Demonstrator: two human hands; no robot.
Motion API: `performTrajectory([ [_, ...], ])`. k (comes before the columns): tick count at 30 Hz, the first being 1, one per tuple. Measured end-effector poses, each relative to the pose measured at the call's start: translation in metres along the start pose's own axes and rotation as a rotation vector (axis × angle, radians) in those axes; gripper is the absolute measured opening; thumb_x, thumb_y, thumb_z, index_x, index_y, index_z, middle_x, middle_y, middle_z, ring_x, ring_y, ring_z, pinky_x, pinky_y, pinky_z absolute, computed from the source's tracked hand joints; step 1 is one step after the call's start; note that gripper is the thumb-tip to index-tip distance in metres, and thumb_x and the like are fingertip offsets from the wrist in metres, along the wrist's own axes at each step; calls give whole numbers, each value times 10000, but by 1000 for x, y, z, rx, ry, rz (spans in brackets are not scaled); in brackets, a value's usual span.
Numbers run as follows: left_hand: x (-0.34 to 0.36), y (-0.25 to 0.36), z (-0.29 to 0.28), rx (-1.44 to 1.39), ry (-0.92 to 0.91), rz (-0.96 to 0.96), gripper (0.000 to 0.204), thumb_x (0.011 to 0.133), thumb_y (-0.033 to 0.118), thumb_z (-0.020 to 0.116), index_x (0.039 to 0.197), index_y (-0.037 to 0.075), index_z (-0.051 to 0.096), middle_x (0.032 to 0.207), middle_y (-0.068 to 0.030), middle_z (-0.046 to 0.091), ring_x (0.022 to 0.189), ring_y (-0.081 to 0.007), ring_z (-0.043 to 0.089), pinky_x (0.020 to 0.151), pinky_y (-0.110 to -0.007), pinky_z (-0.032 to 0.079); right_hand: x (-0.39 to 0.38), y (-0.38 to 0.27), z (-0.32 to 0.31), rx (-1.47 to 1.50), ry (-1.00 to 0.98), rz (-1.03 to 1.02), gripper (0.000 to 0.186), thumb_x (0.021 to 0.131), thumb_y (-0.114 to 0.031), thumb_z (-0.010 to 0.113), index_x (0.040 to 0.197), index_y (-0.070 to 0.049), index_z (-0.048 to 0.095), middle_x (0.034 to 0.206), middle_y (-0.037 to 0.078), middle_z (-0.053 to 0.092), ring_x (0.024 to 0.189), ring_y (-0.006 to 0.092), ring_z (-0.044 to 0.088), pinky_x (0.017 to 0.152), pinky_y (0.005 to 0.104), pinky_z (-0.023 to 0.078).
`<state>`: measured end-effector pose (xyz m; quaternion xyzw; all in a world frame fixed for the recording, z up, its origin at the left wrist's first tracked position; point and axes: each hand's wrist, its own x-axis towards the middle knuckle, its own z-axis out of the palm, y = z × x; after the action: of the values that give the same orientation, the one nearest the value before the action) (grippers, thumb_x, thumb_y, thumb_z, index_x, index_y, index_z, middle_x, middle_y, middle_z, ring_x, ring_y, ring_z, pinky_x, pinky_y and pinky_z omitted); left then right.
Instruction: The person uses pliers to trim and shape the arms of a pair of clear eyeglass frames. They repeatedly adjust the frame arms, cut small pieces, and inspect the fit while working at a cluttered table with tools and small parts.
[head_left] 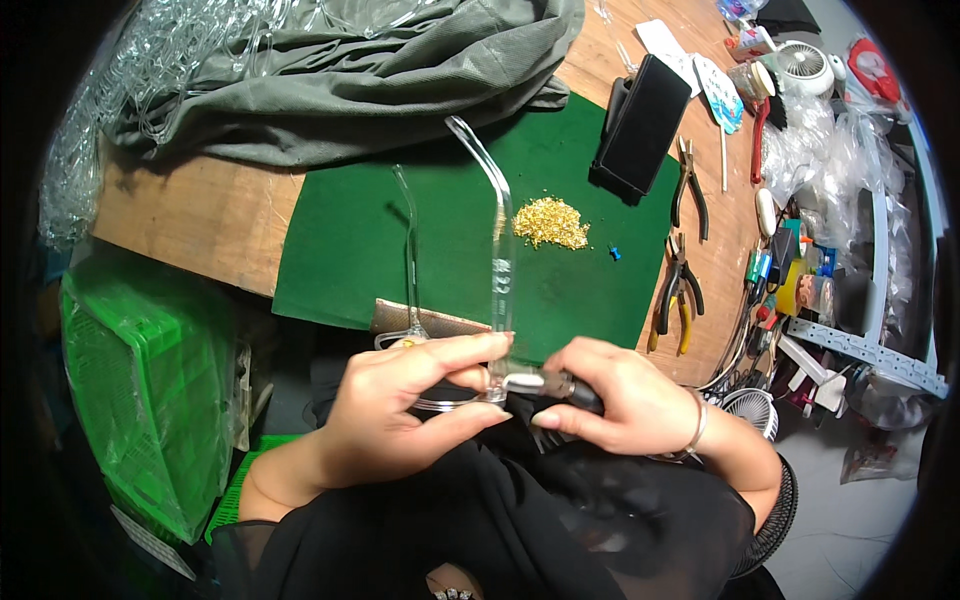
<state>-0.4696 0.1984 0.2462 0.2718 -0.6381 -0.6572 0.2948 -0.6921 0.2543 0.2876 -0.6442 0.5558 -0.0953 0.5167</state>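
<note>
Clear plastic bags (810,140) were heaped at the bench's far right beside a white oval paddle-shaped card with blue print (718,92) and a black rectangular case (645,122); a green crate (150,380) sat low left. Clear plastic safety glasses (500,250) were held just above the lap at the green mat's (380,230) near edge, transparent temples pointing up and away. Left hand (400,410) was curled, pinching the frame; right hand (620,395) was closed on a small dark-handled screwdriver (550,383), its tip at the hinge.
</note>
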Motion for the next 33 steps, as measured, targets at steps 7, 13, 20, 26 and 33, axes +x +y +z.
performTrajectory([
  [7, -4, -14, -5, -218, 163, 81, 442, 700, -84, 706, 1109, -77, 539, 914, -128, 648, 894, -174, 628, 854, -312, 488, 66, 62, 26, -239, 572, -11, 182, 768, -93, 632, 903, -16, 539, 770, 141, 556, 754, 334, 558, 695, 400, 447],
  [13, -12, -20, -15, -224, 195, 9, 432, 697, -77, 713, 1099, -73, 553, 955, -125, 650, 910, -176, 626, 854, -289, 488, 100, 80, 46, -391, 758, 9, 180, 743, -60, 626, 900, -30, 544, 810, 133, 548, 781, 318, 548, 709, 391, 423],
  [20, -10, -19, -15, -191, 154, 3, 455, 694, -70, 721, 1115, -71, 546, 969, -135, 647, 923, -182, 629, 865, -299, 489, 98, 74, 52, -457, 713, 13, 187, 724, -39, 612, 901, -44, 554, 836, 127, 550, 799, 308, 547, 725, 397, 404],
  [26, -7, -23, -14, -237, 161, 52, 465, 707, -78, 707, 1139, -67, 533, 961, -137, 644, 940, -202, 627, 868, -319, 491, 90, 77, 51, -231, 745, 50, 162, 755, -52, 621, 890, -15, 539, 792, 145, 551, 741, 329, 548, 669, 400, 435],
  [33, -7, -23, -6, -167, 175, 26, 453, 710, -47, 718, 1125, -60, 538, 954, -129, 664, 915, -175, 632, 864, -303, 469, 107, 70, 67, -491, 854, 61, 202, 737, -94, 664, 888, -22, 551, 780, 130, 554, 753, 334, 546, 665, 415, 422],
])
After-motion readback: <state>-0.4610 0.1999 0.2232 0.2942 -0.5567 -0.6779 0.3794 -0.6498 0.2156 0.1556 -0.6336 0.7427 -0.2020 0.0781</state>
